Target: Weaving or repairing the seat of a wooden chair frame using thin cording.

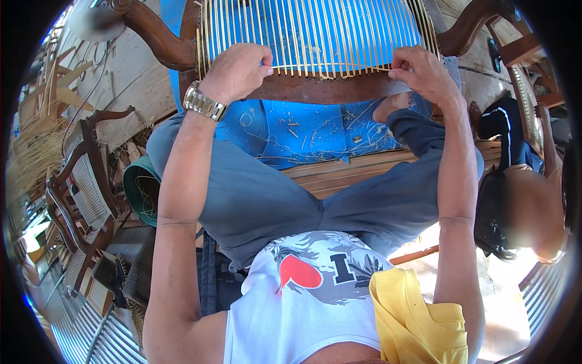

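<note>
A dark wooden chair frame (pixel 303 88) with rows of pale cane strips (pixel 312 30) running toward me lies at the top, over blue plastic sheeting (pixel 291 130). A thin cane strip (pixel 327 67) crosses those rows just inside the frame's near rail. My left hand (pixel 233 73), with a metal watch on its wrist, pinches this strip near the left side. My right hand (pixel 418 79) pinches it near the right side, its fingertips just above the rail. Small tufts of cane stick out at the middle of the rail.
Another cane chair frame (pixel 85 194) and a green bucket (pixel 142 188) stand at the left, with loose fibres beyond. At the right a co-worker (pixel 509 139) sits beside another chair frame (pixel 524 103). Scraps litter the blue sheeting; my crossed legs are below it.
</note>
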### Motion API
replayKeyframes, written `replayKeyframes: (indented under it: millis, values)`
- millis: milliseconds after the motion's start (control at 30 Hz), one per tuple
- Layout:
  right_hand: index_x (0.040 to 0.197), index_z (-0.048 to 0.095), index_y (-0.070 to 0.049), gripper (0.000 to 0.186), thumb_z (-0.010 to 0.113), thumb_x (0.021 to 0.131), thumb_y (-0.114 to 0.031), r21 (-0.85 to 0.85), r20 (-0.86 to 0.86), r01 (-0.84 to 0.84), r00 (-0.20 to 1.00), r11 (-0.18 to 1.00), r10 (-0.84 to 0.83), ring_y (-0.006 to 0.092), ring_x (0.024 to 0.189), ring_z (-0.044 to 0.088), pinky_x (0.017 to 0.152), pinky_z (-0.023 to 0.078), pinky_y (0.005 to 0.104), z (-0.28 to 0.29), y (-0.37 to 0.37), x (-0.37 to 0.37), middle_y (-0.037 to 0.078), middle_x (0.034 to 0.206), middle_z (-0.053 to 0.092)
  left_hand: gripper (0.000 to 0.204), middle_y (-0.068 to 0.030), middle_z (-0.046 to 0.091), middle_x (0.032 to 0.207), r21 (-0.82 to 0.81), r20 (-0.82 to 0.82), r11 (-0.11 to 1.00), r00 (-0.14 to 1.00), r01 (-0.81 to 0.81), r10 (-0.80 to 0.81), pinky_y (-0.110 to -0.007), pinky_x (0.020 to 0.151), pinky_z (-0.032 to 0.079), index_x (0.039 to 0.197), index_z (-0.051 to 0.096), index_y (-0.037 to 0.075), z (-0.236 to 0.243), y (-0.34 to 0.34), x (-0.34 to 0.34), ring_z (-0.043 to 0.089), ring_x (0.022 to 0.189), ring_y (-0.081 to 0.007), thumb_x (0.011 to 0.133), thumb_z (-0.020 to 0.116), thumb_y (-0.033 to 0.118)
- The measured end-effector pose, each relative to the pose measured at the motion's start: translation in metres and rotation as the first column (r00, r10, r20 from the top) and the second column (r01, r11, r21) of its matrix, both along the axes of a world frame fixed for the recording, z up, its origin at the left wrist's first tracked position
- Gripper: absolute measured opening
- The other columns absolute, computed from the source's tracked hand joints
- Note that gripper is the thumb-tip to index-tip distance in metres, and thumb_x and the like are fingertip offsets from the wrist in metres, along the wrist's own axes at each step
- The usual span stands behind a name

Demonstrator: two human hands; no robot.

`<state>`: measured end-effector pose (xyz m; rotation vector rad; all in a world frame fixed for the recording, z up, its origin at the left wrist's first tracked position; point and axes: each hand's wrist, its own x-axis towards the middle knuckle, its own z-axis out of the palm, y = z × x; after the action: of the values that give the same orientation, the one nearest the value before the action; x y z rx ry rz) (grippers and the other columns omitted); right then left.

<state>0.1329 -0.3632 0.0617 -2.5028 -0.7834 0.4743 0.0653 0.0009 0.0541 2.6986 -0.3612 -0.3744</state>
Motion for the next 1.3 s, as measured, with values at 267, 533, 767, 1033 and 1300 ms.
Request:
replayKeyframes:
  millis: [267,533,767,1033,1300]
  values:
    - [0.081,0.060,-0.002,0.018,0.071,0.082,-0.015,-0.086,0.289,-0.075,0.952,0.993,0.097,0.0289,0.079,0.057,0.073,0.046,0.0416,-0.008,0.004,-0.009,0.011,0.078,0.061,0.026,-0.0134,0.061,0.070,-0.039,-0.042,0.999,0.999,0.008,-0.010,-0.037,0.062,0.044,0.087,0.066,-0.002,0.007,-0.004,-0.005,0.058,0.063,-0.0240,0.089,0.066,0.024]
    - [0.082,0.059,-0.002,0.016,0.070,0.082,-0.015,-0.113,0.122,0.045,0.992,0.993,-0.031,0.0304,0.081,0.057,0.074,0.046,0.0428,0.001,0.008,-0.009,0.012,0.076,0.060,0.033,-0.0113,0.063,0.085,-0.137,-0.059,0.990,0.998,0.030,-0.038,-0.034,0.065,0.044,0.078,0.065,0.001,0.013,0.007,-0.001,0.058,0.075,-0.0211,0.090,0.068,0.031]
    - [0.081,0.058,-0.001,0.017,0.069,0.084,-0.015,-0.057,0.113,-0.014,0.993,0.998,0.020,0.0284,0.080,0.057,0.073,0.047,0.0413,0.005,0.006,-0.011,0.012,0.083,0.062,0.023,-0.0022,0.068,0.107,-0.693,-0.196,0.720,0.966,-0.015,-0.168,-0.029,0.083,0.048,0.093,0.067,0.007,0.003,-0.010,-0.001,0.059,0.091,-0.0104,0.094,0.066,0.030]
    - [0.086,0.057,-0.003,0.018,0.062,0.094,-0.018,0.211,0.000,-0.034,0.999,0.977,0.035,0.0234,0.095,0.063,0.074,0.048,0.0355,0.003,0.032,-0.018,0.009,0.101,0.067,0.029,-0.0015,0.067,0.092,-0.629,-0.419,0.740,0.905,-0.238,-0.066,-0.023,0.076,0.052,0.100,0.067,0.006,-0.004,-0.016,0.016,0.060,0.081,-0.0067,0.100,0.057,0.033]
    - [0.094,0.054,-0.007,0.019,0.052,0.103,-0.024,0.359,-0.293,0.168,0.954,0.918,-0.060,0.0106,0.071,0.050,0.066,0.044,0.0284,-0.029,0.029,-0.005,0.001,0.081,0.060,0.035,0.0043,0.054,0.072,-0.520,-0.376,0.846,0.921,-0.119,-0.101,-0.020,0.058,0.042,0.084,0.058,0.008,-0.008,-0.030,0.024,0.048,0.065,-0.0034,0.101,0.053,0.039]
